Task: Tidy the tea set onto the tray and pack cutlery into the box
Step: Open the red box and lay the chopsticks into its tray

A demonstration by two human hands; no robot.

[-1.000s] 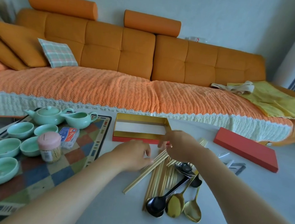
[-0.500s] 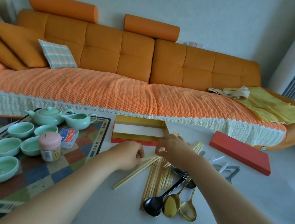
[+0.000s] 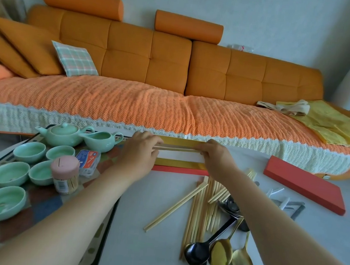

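Over at nine o'clock the patterned tray (image 3: 34,207) sits on the white desk (image 3: 136,257), loaded with five pale green cups (image 3: 1,205), a green teapot (image 3: 62,135) and a matching pitcher (image 3: 100,142) along its far edge. A pink-capped toothpick jar (image 3: 65,174) stands upright among the cups, with a small blue-and-orange packet (image 3: 88,161) just behind it.

Moving toward twelve o'clock, the left hand (image 3: 139,154) is pinched shut on one end of a pair of chopsticks (image 3: 176,149), held level over the open box (image 3: 178,166), gold inside with a red outer wall. The right hand (image 3: 215,159) is clamped on the other end, at the box's right edge.

Down at five o'clock from the box, loose chopsticks (image 3: 198,212) lie in a rough bundle on the desk, one stray stick (image 3: 174,207) angled off to the left. At their near end rest a black spoon (image 3: 197,256) and two gold spoons (image 3: 241,264) side by side, more dark cutlery heaped behind them.

At two o'clock the red lid (image 3: 304,185) lies flat on the desk, well apart from the box, with small white and grey pieces (image 3: 287,201) beside it, too small to identify.
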